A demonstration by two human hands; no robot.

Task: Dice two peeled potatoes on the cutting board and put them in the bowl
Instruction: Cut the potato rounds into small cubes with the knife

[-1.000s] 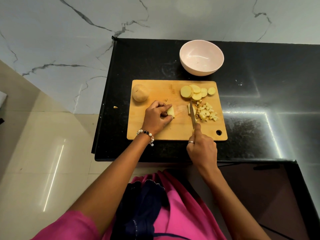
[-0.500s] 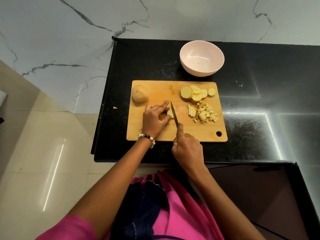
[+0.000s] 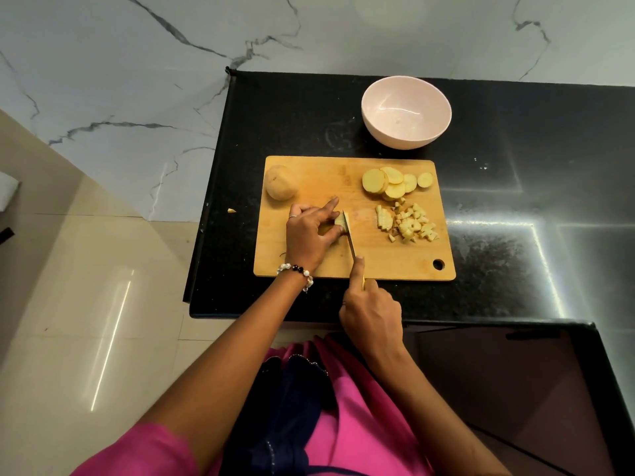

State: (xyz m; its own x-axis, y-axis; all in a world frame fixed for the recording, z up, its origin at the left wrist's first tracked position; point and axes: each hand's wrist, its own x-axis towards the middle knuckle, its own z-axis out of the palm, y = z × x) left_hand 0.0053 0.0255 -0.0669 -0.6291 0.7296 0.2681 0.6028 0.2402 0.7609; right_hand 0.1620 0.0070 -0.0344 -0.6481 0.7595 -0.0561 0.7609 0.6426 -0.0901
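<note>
bare cutting board [image 3: 319, 173] strip between whole potato [image 3: 281, 182] and slices [image 3: 395, 183], open counter [image 3: 515, 201] right

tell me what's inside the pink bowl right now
Nothing shows inside the pink bowl: its visible inner surface is bare apart from a glare streak. The near inner wall is hidden by the rim. The diced potato sits on the cutting board.
</note>
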